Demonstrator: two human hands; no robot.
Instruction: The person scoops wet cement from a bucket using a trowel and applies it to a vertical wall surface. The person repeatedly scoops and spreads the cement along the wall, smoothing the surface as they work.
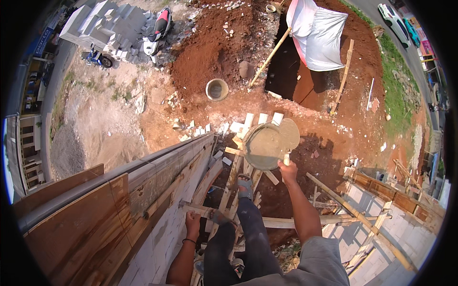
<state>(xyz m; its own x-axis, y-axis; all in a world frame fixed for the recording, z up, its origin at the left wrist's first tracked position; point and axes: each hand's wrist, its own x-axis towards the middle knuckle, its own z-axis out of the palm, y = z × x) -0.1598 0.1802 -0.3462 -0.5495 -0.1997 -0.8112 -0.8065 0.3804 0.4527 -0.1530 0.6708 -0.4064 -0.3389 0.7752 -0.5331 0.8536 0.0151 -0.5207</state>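
Ahead of me my right hand [287, 171] is closed round the pale handle of a mortar-coated trowel [289, 134]. Its broad, rounded blade lies over the right side of a round grey tub [253, 155] of wet mortar. The tub rests on timber pieces in front of my feet. Lower to the left, my left hand [192, 224] is closed beside the block wall, with a dark band at the wrist. It is next to the end of a short board [195, 208]; whatever its curled fingers hold, if anything, is hidden.
I stand in sandals on narrow planks [234, 188] above ground. A tall wall with wooden formwork [90, 224] rises at left; bamboo poles [353, 209] and another block wall [405, 224] are at right. Beyond lie a bucket [217, 89] and a pit under white sheeting [317, 35].
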